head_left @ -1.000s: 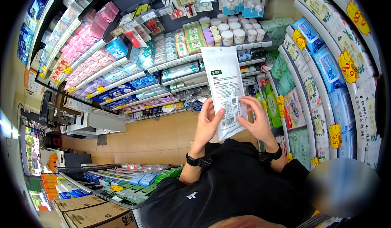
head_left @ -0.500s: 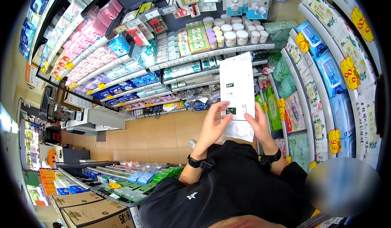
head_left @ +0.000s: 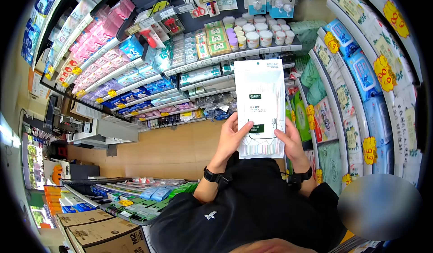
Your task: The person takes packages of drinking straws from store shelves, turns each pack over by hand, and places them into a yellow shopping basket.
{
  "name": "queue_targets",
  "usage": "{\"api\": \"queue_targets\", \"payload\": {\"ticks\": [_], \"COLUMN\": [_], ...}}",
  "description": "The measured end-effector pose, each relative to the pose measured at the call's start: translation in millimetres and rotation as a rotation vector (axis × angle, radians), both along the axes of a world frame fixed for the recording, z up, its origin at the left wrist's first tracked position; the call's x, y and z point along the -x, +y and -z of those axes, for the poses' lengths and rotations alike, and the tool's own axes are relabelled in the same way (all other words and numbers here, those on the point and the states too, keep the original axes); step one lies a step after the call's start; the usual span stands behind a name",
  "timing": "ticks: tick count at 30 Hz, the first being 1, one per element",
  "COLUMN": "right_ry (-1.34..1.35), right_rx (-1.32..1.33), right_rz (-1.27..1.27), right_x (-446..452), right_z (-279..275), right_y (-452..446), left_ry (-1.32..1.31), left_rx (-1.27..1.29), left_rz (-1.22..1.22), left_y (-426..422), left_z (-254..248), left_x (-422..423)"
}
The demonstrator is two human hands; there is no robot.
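Observation:
A flat white packet of drinking straws (head_left: 260,81) stands upright in front of me, its printed face toward the camera. It has dark green labels, the number 50 and a hang hole at the top; thin coloured stripes show through near its bottom edge. My left hand (head_left: 232,138) is closed on the packet's left edge, thumb pressed on the front beside the lower label. On the opposite edge my right hand (head_left: 292,141) grips it too, thumb on the front. The fingers behind the packet are hidden.
Ahead, a shelf holds white tubs (head_left: 253,39) and boxed goods. Close on my right, shelving carries blue wipes packs (head_left: 362,77) with yellow price tags. Low shelving and cardboard boxes (head_left: 103,232) stand at lower left. Tiled floor (head_left: 171,151) lies between the shelves.
The packet has turned from a slanted, partly folded-looking view to face me squarely, showing its full front. Both hands have kept hold, and the left has moved slightly left.

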State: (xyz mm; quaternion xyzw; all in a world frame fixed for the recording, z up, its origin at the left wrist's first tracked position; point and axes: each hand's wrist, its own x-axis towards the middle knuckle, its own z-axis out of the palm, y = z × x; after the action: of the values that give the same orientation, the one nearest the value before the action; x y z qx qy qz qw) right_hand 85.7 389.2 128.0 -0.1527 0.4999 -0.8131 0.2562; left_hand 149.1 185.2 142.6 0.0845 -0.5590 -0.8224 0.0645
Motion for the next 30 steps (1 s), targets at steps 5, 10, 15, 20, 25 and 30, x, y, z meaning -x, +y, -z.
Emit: {"api": "queue_targets", "payload": {"ticks": [5,10,15,20,25,30], "right_ry": [0.021,0.113,0.093,0.105,0.118,0.110], "right_rx": [-0.039,-0.088,-0.111,-0.124,-0.173,-0.257], "right_rz": [0.062,0.119,0.170,0.281,0.389,0.568], "right_x": [-24,-55,-99,-149,-210,-277], "right_z": [-4,-11,-16,-18,-26,-33], "right_y": [3,14,33,55,88,133], "left_ry": [0.024,0.044,0.034,0.036,0.028,0.024], "left_rx": [0.048,0.038,0.029,0.009,0.021,-0.018], "left_rz": [0.005,0.030,0.091,0.175,0.278,0.521], "left_y": [1,12,27,48,78,122], "left_z": [-4,-14,-14,-8,-12,-8], "left_x": [-14,-36,-69,-99,-133,-156]}}
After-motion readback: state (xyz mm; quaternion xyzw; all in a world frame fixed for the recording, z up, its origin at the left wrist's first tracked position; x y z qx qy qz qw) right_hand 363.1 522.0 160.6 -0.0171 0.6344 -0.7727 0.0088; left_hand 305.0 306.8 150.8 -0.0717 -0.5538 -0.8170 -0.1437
